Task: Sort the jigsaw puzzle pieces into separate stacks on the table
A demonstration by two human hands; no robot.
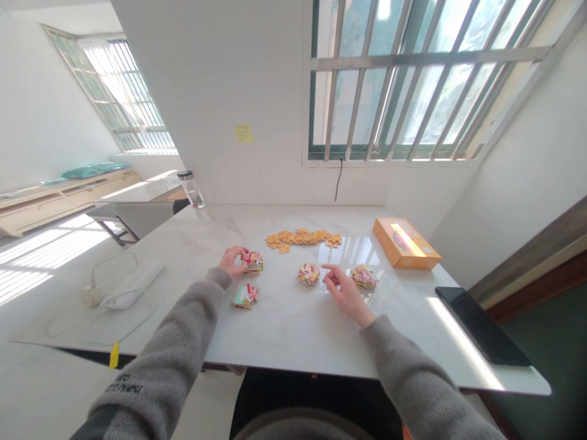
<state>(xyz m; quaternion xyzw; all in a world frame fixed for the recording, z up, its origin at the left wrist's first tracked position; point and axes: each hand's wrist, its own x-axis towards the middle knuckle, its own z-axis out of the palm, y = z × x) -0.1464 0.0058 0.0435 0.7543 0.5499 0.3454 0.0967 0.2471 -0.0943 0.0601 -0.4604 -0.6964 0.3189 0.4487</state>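
My left hand rests at a small stack of colourful jigsaw puzzle pieces, its fingers pinching the pieces at the stack's near side. Just below that hand lies another pile of pieces. My right hand hovers over the white marble table with its fingers apart and holding nothing. It sits between a small pile on its left and a pile on its right. Farther back, orange pieces are spread in a loose band.
An orange box lies at the table's back right, and a black tablet lies near the right edge. A glass bottle stands at the back left corner. A white device with a cable and plug lies at the left.
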